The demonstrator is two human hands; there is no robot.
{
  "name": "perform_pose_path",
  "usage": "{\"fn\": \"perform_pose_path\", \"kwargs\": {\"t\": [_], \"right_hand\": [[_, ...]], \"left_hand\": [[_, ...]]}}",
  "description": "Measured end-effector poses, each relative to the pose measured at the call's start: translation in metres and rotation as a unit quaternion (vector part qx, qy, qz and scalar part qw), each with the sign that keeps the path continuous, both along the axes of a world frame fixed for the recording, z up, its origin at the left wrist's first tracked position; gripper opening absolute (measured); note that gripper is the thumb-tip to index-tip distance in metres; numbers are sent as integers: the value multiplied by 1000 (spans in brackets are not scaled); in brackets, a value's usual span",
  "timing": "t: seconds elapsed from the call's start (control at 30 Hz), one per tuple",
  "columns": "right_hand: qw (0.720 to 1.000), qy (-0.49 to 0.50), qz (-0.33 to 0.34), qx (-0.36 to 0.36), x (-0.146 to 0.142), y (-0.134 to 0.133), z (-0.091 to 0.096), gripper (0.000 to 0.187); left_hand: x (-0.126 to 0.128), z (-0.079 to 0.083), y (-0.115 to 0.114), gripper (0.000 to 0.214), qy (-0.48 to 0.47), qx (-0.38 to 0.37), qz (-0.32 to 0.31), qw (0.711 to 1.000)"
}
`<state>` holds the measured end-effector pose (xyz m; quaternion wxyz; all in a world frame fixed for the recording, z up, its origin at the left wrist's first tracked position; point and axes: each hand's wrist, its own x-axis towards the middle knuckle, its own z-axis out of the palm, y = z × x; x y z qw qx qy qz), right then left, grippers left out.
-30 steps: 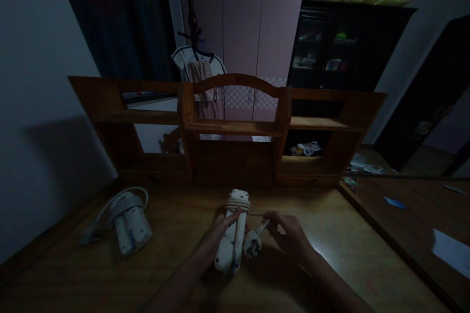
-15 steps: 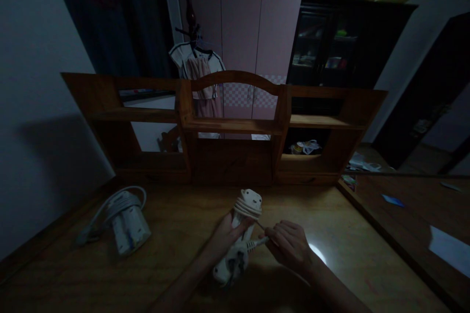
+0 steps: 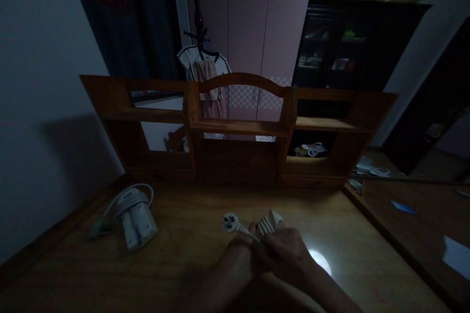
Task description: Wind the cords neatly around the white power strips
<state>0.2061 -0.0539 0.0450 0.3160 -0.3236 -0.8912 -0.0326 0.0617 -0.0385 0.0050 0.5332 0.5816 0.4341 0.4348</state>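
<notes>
Both hands meet low in the middle of the wooden desk (image 3: pixel 183 254). My left hand (image 3: pixel 238 264) is closed around a white power strip (image 3: pixel 271 222), of which only the cord-wrapped far end shows above the fingers. My right hand (image 3: pixel 284 254) lies over it and grips the strip's white cord. The cord's plug (image 3: pixel 230 222) sticks out to the upper left, just above my left hand. The body of the strip is hidden by both hands.
A second white power strip (image 3: pixel 135 217) with its cord wound around it lies at the desk's left. A wooden shelf unit (image 3: pixel 238 127) stands along the back edge. A darker table (image 3: pixel 414 215) with paper scraps adjoins on the right. A lamp glare spot (image 3: pixel 319 261) shines by my right hand.
The strip has been turned and is now mostly covered by both hands. The plug has swung from the strip's right side over to the upper left. My right hand moved onto my left.
</notes>
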Motion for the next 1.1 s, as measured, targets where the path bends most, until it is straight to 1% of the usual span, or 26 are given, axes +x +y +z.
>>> {"fn": "perform_pose_path", "kwargs": {"t": [0.07,0.13,0.17,0.23,0.27,0.37,0.4,0.43,0.5,0.53,0.6,0.67,0.77,0.8,0.83,0.9,1.0,1.07,1.1], "right_hand": [[1000,-3,3,12,2,2,9,19],[1000,6,5,12,3,5,16,19],[1000,12,5,6,3,6,18,18],[999,39,2,-25,3,9,19,12],[997,68,-4,-44,4,11,19,10],[978,191,-32,-80,9,16,13,42],[968,234,-48,-79,11,18,11,47],[956,275,-66,-77,13,21,8,46],[927,351,-99,-91,17,27,3,42],[909,385,-110,-111,18,30,1,42],[877,431,-110,-179,17,36,-5,41],[845,448,-77,-281,12,38,-12,41],[780,437,26,-447,-1,33,-24,50],[759,430,58,-485,-6,30,-28,57],[745,424,81,-509,-11,27,-32,64],[733,416,94,-531,-17,21,-37,71],[724,421,61,-543,-19,16,-38,66],[725,431,48,-535,-18,15,-36,63],[732,436,43,-522,-17,16,-36,62]], "left_hand": [[-1,0,-2,18,98,59,-32,993],[-3,1,-3,12,179,105,-54,977],[-4,3,-5,12,200,116,-60,971],[-8,11,-9,15,199,113,-70,971],[-10,17,-11,18,185,105,-79,974],[-19,35,-15,27,107,54,-120,986],[-22,40,-13,30,90,39,-123,988],[-25,42,-10,32,80,30,-114,990],[-31,43,-1,36,60,21,-74,995],[-33,40,5,38,40,16,-48,998],[-36,32,15,44,-20,-11,-11,1000],[-37,24,23,53,-72,-41,12,996],[-35,17,27,60,-105,-42,33,993],[-34,16,26,60,-110,-40,40,992],[-33,16,25,59,-119,-41,46,991],[-30,15,22,57,-138,-44,51,988],[-27,14,19,59,-150,-51,46,986],[-27,12,17,61,-150,-56,41,986],[-27,12,17,61,-151,-54,41,986]]}}
